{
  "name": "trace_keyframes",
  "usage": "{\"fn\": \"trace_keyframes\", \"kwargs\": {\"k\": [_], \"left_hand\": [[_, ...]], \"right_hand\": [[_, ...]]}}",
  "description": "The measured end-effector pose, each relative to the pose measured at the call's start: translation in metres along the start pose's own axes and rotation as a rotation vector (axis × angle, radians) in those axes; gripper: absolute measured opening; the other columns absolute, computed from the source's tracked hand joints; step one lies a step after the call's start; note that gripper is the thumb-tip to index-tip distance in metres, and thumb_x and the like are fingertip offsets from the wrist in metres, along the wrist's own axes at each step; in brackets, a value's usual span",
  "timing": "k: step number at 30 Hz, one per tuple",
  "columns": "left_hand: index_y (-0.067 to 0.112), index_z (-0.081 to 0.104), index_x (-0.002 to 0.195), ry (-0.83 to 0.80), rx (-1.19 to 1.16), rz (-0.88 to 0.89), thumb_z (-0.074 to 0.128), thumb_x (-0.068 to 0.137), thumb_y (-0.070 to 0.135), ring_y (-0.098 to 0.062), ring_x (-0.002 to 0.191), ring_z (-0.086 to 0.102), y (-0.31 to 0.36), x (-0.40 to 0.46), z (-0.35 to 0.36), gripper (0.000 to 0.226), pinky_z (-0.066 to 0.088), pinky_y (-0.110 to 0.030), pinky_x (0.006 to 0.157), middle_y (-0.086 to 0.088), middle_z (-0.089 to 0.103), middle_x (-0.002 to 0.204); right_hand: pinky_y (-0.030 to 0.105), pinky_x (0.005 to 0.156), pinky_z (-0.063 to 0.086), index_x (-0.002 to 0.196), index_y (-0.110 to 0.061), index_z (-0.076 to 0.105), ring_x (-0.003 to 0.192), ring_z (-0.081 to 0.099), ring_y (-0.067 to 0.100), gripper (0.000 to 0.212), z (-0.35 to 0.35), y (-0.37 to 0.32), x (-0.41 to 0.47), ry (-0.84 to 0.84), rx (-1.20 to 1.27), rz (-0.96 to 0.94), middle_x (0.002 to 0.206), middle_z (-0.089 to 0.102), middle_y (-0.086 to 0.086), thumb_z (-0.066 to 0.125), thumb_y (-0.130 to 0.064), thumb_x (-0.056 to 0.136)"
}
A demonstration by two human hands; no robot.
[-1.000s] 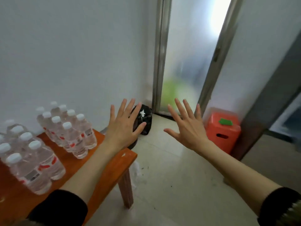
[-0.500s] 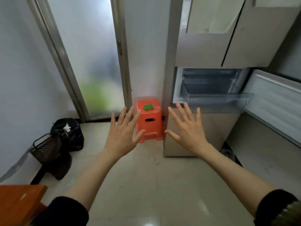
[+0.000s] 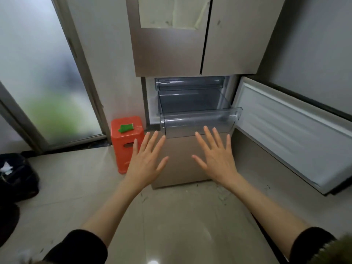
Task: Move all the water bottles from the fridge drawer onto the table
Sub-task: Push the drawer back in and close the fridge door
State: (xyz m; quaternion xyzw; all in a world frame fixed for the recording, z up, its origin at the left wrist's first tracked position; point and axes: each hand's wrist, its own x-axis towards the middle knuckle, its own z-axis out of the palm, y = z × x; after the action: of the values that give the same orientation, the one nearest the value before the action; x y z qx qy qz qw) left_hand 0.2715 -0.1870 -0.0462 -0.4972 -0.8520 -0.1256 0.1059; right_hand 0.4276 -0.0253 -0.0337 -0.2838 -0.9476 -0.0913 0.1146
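Both the left hand (image 3: 145, 164) and right hand (image 3: 215, 159) hang spread and empty before the clear plastic fridge drawer (image 3: 198, 121), which shows no water bottles; likely light, brittle, best gripped by its front rim.

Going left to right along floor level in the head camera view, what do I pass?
Black bag → orange stool → left hand → right hand → open fridge door.
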Motion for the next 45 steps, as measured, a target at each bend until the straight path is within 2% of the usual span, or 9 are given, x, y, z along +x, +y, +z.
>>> {"fn": "trace_keyframes", "kwargs": {"k": [2,6,10,14,18,23,28,38,45], "left_hand": [[0.028,0.008,0.148,-0.024,-0.012,0.009,0.01,0.084,0.06,-0.016,0.139,-0.016,0.009,0.021,0.016,0.072,-0.009,-0.044,0.112,-0.001,0.003,0.158],[0.027,0.001,0.148,-0.085,-0.053,-0.012,0.027,0.093,0.051,-0.016,0.138,-0.021,0.022,0.061,0.05,0.065,-0.013,-0.041,0.111,0.001,-0.007,0.157],[0.024,0.005,0.148,-0.1,-0.058,0.023,0.012,0.087,0.057,-0.019,0.139,-0.019,0.023,0.111,0.09,0.07,-0.011,-0.042,0.111,-0.001,-0.005,0.157],[0.022,0.003,0.149,-0.14,-0.077,0.005,0.031,0.096,0.044,-0.02,0.138,-0.023,0.022,0.165,0.122,0.063,-0.01,-0.043,0.114,-0.001,-0.01,0.156],[0.02,0.005,0.148,-0.149,-0.083,0.032,0.023,0.092,0.048,-0.024,0.138,-0.018,0.019,0.21,0.153,0.065,0.001,-0.049,0.117,0.0,-0.013,0.151],[0.027,-0.02,0.14,-0.264,-0.054,0.012,0.032,0.095,0.047,-0.025,0.137,-0.03,0.016,0.245,0.18,0.072,-0.01,-0.045,0.116,-0.002,-0.029,0.148],[0.015,0.013,0.147,-0.166,0.107,0.03,0.029,0.088,0.05,-0.027,0.144,-0.008,0.009,0.251,0.209,0.07,0.001,-0.051,0.115,-0.006,0.002,0.156],[0.012,0.008,0.147,-0.122,0.189,-0.068,0.053,0.085,0.041,-0.026,0.144,-0.009,0.008,0.284,0.223,0.082,-0.003,-0.047,0.115,-0.008,0.004,0.156],[0.009,0.011,0.147,-0.147,0.208,-0.157,0.062,0.081,0.035,-0.032,0.143,0.005,0.007,0.318,0.225,0.087,0.01,-0.052,0.112,-0.012,0.01,0.156]], "right_hand": [[0.061,0.105,0.023,0.144,-0.024,0.033,0.138,0.032,0.033,0.07,0.011,0.016,0.012,-0.044,0.02,0.026,0.151,0.032,0.009,0.024,-0.06,0.085],[0.057,0.111,0.005,0.148,-0.026,0.017,0.145,0.011,0.03,0.071,0.044,0.04,0.041,-0.076,0.066,0.035,0.157,0.013,0.006,0.016,-0.06,0.086],[0.051,0.113,-0.009,0.149,-0.028,-0.002,0.145,-0.012,0.024,0.068,0.077,0.064,0.083,-0.116,0.07,0.005,0.158,-0.011,0.002,0.028,-0.055,0.094],[0.048,0.111,-0.014,0.149,-0.025,-0.007,0.138,-0.025,0.019,0.069,0.11,0.089,0.135,-0.158,0.068,0.015,0.152,-0.023,-0.001,0.025,-0.054,0.095],[0.05,0.112,-0.013,0.148,-0.024,-0.011,0.143,-0.02,0.023,0.07,0.139,0.108,0.182,-0.244,0.075,0.058,0.156,-0.02,0.002,0.025,-0.054,0.096],[0.053,0.115,-0.01,0.145,-0.026,-0.019,0.143,-0.019,0.028,0.076,0.167,0.135,0.215,-0.346,0.094,0.073,0.152,-0.029,0.003,0.028,-0.056,0.094],[0.052,0.116,-0.009,0.139,-0.024,-0.026,0.139,-0.026,0.028,0.078,0.19,0.147,0.224,-0.353,0.114,0.033,0.145,-0.038,0.003,0.03,-0.055,0.094],[0.051,0.114,-0.01,0.139,-0.026,-0.023,0.138,-0.025,0.026,0.073,0.206,0.168,0.257,-0.331,0.159,-0.051,0.146,-0.034,-0.001,0.033,-0.047,0.096],[0.05,0.116,-0.008,0.141,-0.025,-0.022,0.135,-0.029,0.022,0.073,0.218,0.175,0.293,-0.32,0.176,-0.098,0.144,-0.036,-0.003,0.033,-0.044,0.097]]}}
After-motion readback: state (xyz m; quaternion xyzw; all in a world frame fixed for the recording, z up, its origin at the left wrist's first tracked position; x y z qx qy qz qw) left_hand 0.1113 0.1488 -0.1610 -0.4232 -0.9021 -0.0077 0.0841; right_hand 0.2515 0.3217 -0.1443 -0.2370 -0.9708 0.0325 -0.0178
